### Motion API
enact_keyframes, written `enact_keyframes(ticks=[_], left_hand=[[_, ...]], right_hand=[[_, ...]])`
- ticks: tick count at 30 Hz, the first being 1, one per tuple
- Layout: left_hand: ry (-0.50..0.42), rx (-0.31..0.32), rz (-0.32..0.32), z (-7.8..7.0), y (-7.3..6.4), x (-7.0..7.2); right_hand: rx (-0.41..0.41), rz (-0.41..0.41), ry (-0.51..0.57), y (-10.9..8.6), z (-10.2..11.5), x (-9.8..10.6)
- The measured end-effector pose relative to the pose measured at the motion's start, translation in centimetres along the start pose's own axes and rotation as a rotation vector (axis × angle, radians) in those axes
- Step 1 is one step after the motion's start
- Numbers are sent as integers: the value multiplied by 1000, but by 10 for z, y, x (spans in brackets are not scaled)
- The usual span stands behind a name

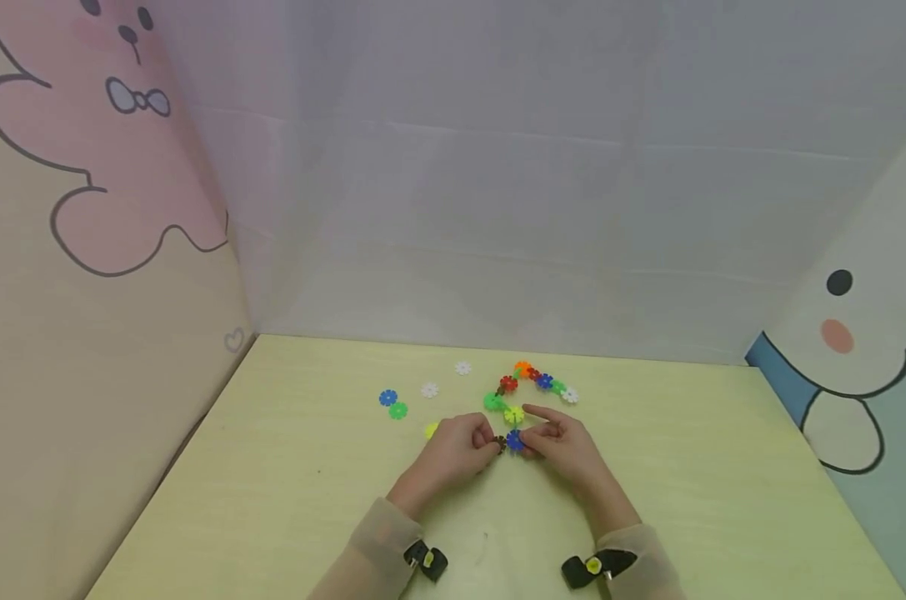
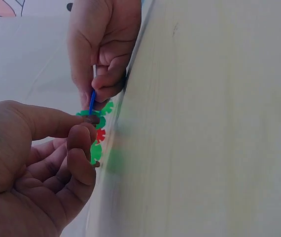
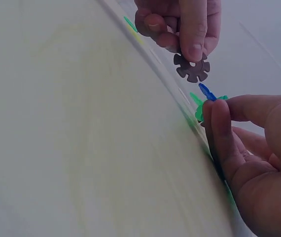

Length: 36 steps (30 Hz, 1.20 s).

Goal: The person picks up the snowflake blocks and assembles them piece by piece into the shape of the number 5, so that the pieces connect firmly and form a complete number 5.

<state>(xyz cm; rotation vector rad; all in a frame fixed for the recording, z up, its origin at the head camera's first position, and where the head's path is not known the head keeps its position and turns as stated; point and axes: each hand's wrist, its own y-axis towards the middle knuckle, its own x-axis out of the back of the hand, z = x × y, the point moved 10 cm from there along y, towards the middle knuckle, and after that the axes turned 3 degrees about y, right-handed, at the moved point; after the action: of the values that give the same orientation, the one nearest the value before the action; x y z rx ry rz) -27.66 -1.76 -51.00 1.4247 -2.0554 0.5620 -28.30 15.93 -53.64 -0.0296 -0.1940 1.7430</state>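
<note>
My left hand [image 1: 460,446] pinches a brown notched disc [image 3: 192,68] between thumb and fingers. In my right hand [image 1: 568,446], thumb and fingertips hold a blue notched disc [image 1: 515,441]. The right wrist view shows the blue disc edge-on just below the brown one's rim, with a small gap seeming to lie between them. Beyond the blue disc a yellow disc [image 1: 514,415] starts a curved chain of joined discs, with a green disc [image 1: 493,402], a red disc [image 1: 508,383], an orange disc [image 1: 523,368] and a white disc [image 1: 569,395] at its far end.
Left of the chain lie loose discs: a blue one [image 1: 388,397] beside a green one [image 1: 398,411], and two white ones, the nearer [image 1: 429,389] and the farther [image 1: 463,367]. A yellow disc [image 1: 431,430] is partly hidden behind my left hand. A pale curtain [image 1: 498,208] backs the table [image 1: 272,500].
</note>
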Motion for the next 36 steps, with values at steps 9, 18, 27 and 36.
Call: enact_keyframes(ticks=[9, 18, 27, 36], left_hand=[[-7, -39, 18, -5, 1, -2], [-24, -70, -9, -10, 0, 1], [-70, -125, 28, -15, 1, -3], [-79, -139, 31, -15, 0, -3]], right_hand=[[-8, 5, 78, 3, -8, 0], [-19, 37, 126, 3, -10, -3], [-18, 35, 124, 3, -8, -4], [-16, 34, 112, 3, -9, -5]])
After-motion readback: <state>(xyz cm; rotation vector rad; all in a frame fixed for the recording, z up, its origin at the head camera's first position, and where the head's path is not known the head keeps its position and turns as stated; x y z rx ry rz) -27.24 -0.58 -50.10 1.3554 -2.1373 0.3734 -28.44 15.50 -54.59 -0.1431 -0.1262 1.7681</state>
